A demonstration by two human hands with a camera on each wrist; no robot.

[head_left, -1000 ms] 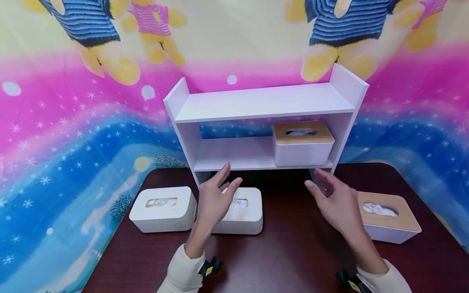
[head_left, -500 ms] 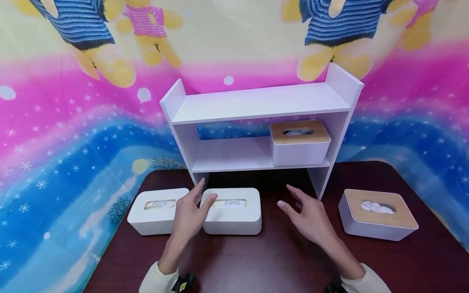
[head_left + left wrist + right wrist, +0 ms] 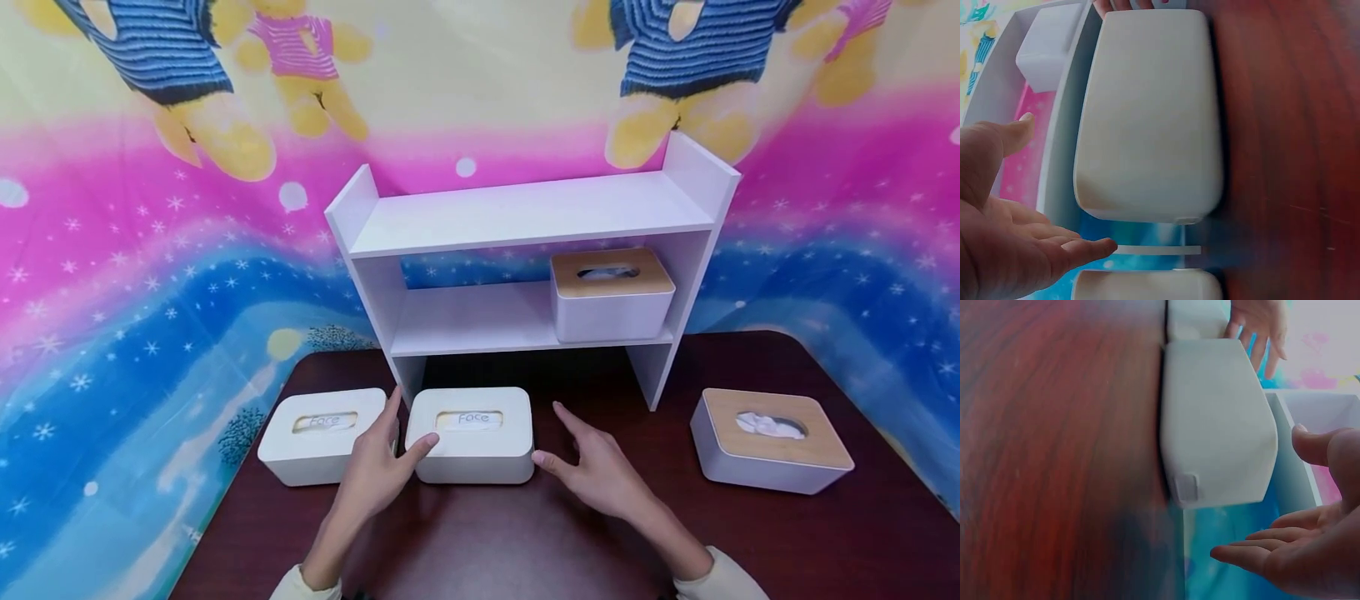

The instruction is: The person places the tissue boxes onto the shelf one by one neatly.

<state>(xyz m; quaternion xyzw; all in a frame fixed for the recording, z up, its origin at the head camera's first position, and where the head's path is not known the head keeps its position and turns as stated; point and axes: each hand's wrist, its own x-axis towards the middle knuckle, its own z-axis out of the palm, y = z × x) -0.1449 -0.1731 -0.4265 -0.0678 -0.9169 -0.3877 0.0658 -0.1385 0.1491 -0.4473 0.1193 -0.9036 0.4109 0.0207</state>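
Observation:
A cream tissue box (image 3: 474, 467) with "Face" written in its slot lies on the dark table, between my two hands. My left hand (image 3: 371, 471) is at its left side, fingers extended and thumb over its near left edge; whether the thumb touches is unclear. At the right side my right hand (image 3: 600, 475) has its fingers straight and its thumb tip close to the box's corner. Both wrist views show the palms facing the box's ends, with gaps visible beside the fingers. A second cream tissue box (image 3: 300, 467) sits to the left, partly behind my left hand.
A white two-tier shelf (image 3: 480, 221) stands behind the boxes. On its lower board, at the right, is a white tissue box with a wooden lid (image 3: 611, 312). Another wood-lidded box (image 3: 772, 467) lies on the table at the right. A printed cloth (image 3: 135, 250) hangs behind.
Both hands have come down and back from near the shelf. The left has moved left off the middle box's top; the right has moved left toward that box, away from the wood-lidded one.

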